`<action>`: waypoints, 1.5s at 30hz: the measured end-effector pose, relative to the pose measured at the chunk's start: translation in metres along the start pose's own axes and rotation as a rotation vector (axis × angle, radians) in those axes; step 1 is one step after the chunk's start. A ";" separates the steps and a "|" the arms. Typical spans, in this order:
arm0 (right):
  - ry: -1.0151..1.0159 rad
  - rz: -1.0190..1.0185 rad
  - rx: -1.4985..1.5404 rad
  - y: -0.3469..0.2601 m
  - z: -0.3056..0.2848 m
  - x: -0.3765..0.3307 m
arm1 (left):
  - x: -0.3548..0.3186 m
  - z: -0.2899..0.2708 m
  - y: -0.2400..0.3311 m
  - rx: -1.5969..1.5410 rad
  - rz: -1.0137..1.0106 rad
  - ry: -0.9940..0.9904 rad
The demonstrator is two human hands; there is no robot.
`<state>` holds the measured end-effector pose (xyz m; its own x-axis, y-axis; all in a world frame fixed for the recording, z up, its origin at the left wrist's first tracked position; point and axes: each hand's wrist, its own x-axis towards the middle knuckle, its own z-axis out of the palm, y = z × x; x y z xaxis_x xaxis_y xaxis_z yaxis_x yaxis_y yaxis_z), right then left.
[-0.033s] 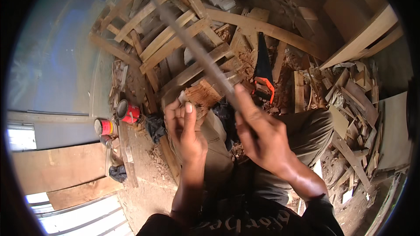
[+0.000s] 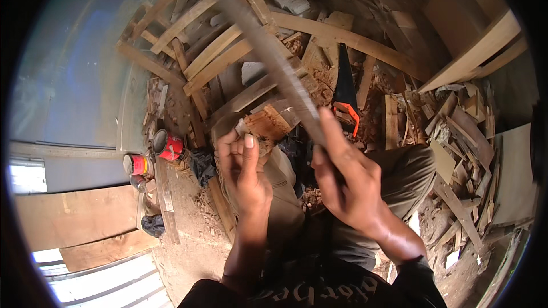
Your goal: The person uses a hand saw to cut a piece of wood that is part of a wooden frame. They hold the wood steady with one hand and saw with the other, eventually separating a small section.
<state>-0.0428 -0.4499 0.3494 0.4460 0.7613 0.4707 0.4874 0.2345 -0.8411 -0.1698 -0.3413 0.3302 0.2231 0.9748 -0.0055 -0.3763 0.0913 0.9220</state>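
My left hand (image 2: 244,162), thumb up, grips a short reddish-brown wood block (image 2: 266,124) by its near end. The block sits above my left knee, its far end beside a weathered board. In my right hand (image 2: 348,179) is a machete (image 2: 260,37), its handle hidden in my closed fingers. The long, blurred blade slants up and away to the left, its middle above the wood block and apart from it. My right index finger stretches along its base.
A black handsaw with an orange handle (image 2: 345,115) lies ahead among wood chips. A pallet-like wooden frame (image 2: 222,60) stands at the far left. Two red tins (image 2: 168,145) are to the left. Scrap wood (image 2: 465,131) is heaped at the right, past my bent knee (image 2: 405,174).
The machete has shifted slightly right, and its blade now points more steeply away. My right hand has moved a little right with it. My left hand keeps hold of the block.
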 end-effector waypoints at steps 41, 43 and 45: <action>-0.271 0.044 -0.186 -0.005 0.000 -0.008 | -0.009 -0.019 -0.015 -0.028 0.067 -0.025; -0.342 0.111 -0.251 0.014 0.008 -0.020 | -0.010 -0.010 -0.012 -0.040 0.076 0.047; -0.322 0.100 -0.195 0.013 0.002 -0.016 | -0.011 -0.020 -0.008 -0.068 0.045 0.041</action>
<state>-0.0452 -0.4578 0.3307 0.2551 0.9326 0.2555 0.6007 0.0542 -0.7976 -0.1872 -0.3487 0.3157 0.1681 0.9856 0.0177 -0.4455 0.0599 0.8933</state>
